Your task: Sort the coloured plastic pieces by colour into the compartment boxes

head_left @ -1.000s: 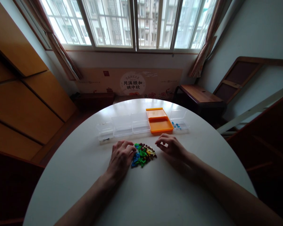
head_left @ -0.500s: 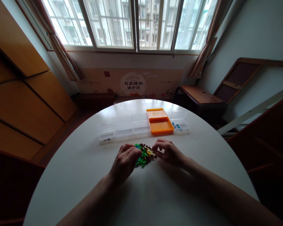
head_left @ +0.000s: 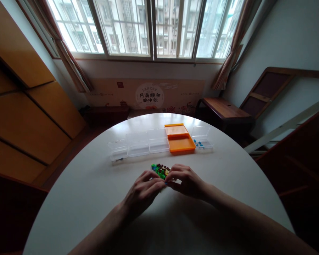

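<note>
A small heap of tiny building bricks [head_left: 162,170], green, brown, yellow and some blue, lies on the white table, partly covered by my fingers. My left hand [head_left: 145,189] is at its near left side, fingers bent and closed. Coming from the right, my right hand [head_left: 186,180] has its thumb and fingers pinched together. The fingertips of both hands meet at the near edge of the heap. A small blue brick [head_left: 166,183] shows between them, and the fingers hide most of it.
Beyond the heap stands a row of open boxes: a small clear box [head_left: 119,150] at left, larger clear boxes [head_left: 138,148], an orange box [head_left: 182,144], and a clear box [head_left: 204,143] with several blue bricks. The round white table [head_left: 82,198] has its curved edge behind them.
My right hand has moved left and nearer to me, over the heap's near right part. My left hand has shifted slightly right and nearer, so the fingertips now meet at a blue brick.
</note>
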Demonstrator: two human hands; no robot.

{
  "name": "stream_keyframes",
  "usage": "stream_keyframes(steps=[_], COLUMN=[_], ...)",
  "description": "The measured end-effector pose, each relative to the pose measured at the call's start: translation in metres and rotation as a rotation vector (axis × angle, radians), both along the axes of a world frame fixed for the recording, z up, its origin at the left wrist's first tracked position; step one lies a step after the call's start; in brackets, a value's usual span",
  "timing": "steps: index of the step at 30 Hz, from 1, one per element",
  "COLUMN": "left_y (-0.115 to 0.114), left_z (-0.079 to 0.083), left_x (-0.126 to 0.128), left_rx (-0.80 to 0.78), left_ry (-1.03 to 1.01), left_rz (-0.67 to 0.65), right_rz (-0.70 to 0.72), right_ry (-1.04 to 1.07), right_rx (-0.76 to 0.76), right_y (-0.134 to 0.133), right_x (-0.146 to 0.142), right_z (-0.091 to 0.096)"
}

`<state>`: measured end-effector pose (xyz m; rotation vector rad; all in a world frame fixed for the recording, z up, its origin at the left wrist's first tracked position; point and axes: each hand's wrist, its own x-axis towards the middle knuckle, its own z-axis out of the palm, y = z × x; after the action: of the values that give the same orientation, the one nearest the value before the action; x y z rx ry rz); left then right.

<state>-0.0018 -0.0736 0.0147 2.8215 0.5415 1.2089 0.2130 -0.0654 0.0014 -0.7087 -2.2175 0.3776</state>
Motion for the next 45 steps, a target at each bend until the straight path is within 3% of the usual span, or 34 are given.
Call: stream_keyframes(steps=[18,27,33,40,45], left_y=[-0.001,0.003,0.008,0.011,0.012], left_z=[0.005,-0.003,-0.006,-0.014,-0.016], left_x=[0.001,-0.004,-0.007,-0.009,-0.009], left_rx=[0.030,0.042,0.036,-0.019,-0.027], left_ry=[0.020,0.032,0.115,0.226,0.228], left_rz=[0.014,0.090,0.168,0.182,0.179], right_rz=[0.009,-0.048,-0.326,-0.923,-1.102], right_ry=[-0.046,0.006,0.107,0.127,0.066], right_rx=[0.117,0.192,0.234,0.267,0.106], right_y=[-0.001,0.002,0.015,0.062,0.085], right_x=[-0.001,-0.003,0.012,0.099,0.139], right_z=[-0.003,-0.005,-0.004,-0.015,-0.037])
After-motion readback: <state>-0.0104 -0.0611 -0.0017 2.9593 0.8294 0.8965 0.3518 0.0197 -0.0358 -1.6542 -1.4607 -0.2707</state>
